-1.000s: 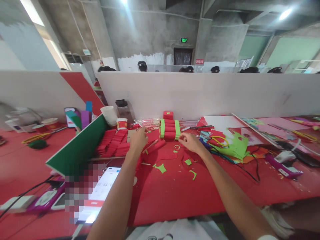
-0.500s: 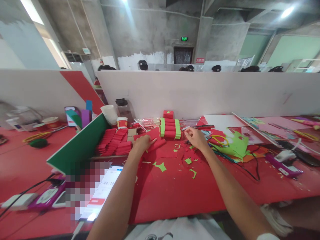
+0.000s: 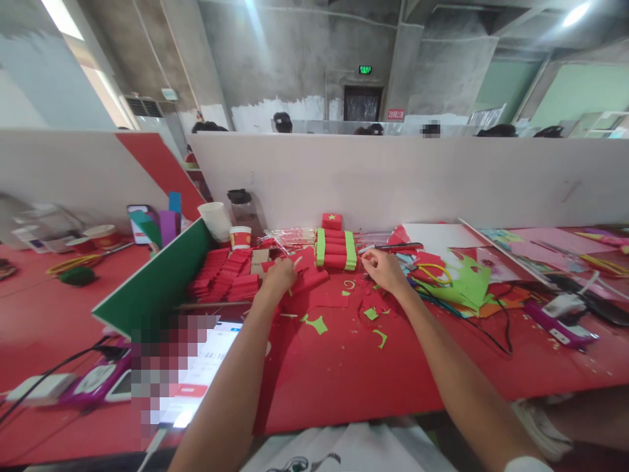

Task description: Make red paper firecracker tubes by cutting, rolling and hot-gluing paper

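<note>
My left hand (image 3: 280, 276) is over red paper pieces left of centre, fingers mostly curled and one stretched out. What lies under its fingers is hidden. Close by on its right is a red paper roll (image 3: 313, 280). My right hand (image 3: 382, 269) has thumb and fingertips pinched together beside the bundle; anything between them is too small to make out. Between my hands, a little farther back, sits a bundle of red paper rolls (image 3: 336, 250) with two light green bands. Behind it stands a red block with a star (image 3: 332, 221).
Folded red strips (image 3: 228, 275) fill a space beside a green board (image 3: 152, 278). A paper cup (image 3: 240, 237) and a bottle (image 3: 242, 208) stand behind. Green scraps (image 3: 319, 324) lie in front; yellow-handled scissors (image 3: 435, 274) and green paper (image 3: 464, 282) are at right. A lit phone (image 3: 204, 373) is near my left forearm.
My left hand's stretched finger has swung up and away from the red roll. My right hand keeps its pinch in the same place. The view has shifted slightly.
</note>
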`<action>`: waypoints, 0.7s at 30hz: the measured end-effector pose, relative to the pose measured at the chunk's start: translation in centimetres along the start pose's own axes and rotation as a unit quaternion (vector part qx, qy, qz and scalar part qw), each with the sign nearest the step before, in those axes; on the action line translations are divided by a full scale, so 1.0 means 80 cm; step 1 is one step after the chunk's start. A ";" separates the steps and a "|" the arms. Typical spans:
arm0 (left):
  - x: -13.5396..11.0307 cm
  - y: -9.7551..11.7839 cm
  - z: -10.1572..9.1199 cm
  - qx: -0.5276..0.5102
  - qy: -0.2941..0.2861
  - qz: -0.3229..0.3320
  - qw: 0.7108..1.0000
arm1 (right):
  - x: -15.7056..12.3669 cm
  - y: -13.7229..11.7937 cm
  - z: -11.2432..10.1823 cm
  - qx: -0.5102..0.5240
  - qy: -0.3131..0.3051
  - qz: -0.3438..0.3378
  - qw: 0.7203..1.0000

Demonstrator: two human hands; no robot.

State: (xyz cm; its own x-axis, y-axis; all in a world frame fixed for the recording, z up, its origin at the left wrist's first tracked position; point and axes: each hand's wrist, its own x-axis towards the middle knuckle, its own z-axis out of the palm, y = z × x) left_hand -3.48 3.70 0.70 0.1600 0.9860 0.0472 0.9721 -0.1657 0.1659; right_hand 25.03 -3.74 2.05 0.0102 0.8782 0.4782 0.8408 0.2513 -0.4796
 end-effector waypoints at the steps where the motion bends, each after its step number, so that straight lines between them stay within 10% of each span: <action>1: -0.002 0.001 -0.002 -0.009 0.034 -0.008 0.999 | 0.000 0.000 0.001 0.004 -0.001 0.000 1.000; 6: -0.010 0.011 -0.020 -0.123 0.152 0.063 0.979 | -0.001 -0.002 0.006 0.044 -0.006 -0.010 0.999; 14: -0.028 0.044 -0.035 -0.237 0.089 0.288 0.924 | -0.007 -0.020 0.014 0.218 -0.079 -0.023 0.973; 21: -0.053 0.079 -0.035 -0.237 -0.013 0.360 0.902 | -0.012 -0.043 0.020 0.378 -0.107 -0.009 0.919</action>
State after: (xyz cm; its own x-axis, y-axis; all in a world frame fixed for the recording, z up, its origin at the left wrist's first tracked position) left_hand 1.53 -1.54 4.28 0.7305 0.6189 0.2887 0.4331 -0.7467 0.5049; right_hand 21.29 -4.76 2.07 -0.1751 0.9104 0.3747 0.2217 0.4073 -0.8860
